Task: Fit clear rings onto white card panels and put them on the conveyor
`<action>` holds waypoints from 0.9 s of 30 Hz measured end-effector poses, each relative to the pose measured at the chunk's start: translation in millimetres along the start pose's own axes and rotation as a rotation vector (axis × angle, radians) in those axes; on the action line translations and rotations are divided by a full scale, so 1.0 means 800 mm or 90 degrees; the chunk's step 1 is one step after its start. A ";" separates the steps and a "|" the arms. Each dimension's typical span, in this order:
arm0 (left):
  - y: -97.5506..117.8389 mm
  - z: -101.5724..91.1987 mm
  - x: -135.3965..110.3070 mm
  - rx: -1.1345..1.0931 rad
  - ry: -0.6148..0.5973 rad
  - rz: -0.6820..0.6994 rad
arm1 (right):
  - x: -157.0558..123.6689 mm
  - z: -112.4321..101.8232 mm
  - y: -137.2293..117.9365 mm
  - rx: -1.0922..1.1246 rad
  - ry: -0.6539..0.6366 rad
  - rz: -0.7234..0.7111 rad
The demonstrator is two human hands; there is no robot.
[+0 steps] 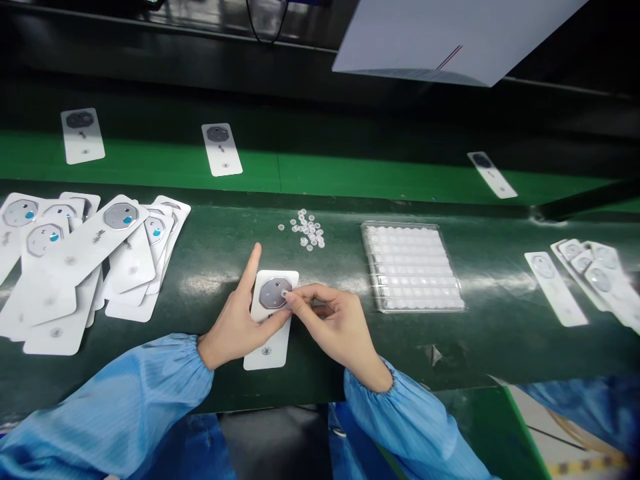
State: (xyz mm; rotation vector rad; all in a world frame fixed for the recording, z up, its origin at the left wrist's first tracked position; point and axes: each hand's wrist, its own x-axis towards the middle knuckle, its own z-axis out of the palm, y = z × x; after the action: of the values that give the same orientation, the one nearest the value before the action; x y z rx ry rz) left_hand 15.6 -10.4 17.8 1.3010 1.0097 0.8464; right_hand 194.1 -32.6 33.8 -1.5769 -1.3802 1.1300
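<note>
Head view: open left hand (233,327) steadied a white card (265,350) on the green bench (425,333); right hand (333,327) pinched a small clear disc (285,293) at its grey octagon (270,295). Blue-dotted cards (120,217) lay left; loose discs (306,230) remained.

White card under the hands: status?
Left hand steadying white rectangular card. Right fingers at its grey octagonal patch. Small clear round discs lie beyond, apart from both hands.
</note>
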 end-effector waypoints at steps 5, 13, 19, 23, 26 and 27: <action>0.002 0.002 -0.001 -0.020 -0.004 -0.017 | 0.000 0.005 -0.001 0.021 0.017 0.008; -0.004 0.001 -0.001 -0.036 0.005 -0.015 | -0.003 0.015 -0.003 0.046 0.052 0.003; -0.008 -0.002 -0.001 -0.094 -0.023 0.017 | 0.006 0.006 0.001 0.070 0.039 0.002; -0.006 -0.005 0.004 -0.142 -0.028 -0.026 | 0.012 0.004 -0.003 0.127 -0.034 0.022; -0.005 -0.008 0.006 -0.156 0.000 -0.067 | 0.012 0.003 -0.002 0.136 -0.078 -0.006; -0.005 -0.009 0.007 -0.157 0.007 -0.082 | 0.011 0.002 0.001 0.151 -0.104 -0.022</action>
State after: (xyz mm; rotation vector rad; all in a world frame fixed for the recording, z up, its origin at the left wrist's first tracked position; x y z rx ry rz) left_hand 10.3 -3.3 13.4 1.0131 0.9550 0.8506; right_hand 193.4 -23.9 31.4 -1.3122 -1.3166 1.3726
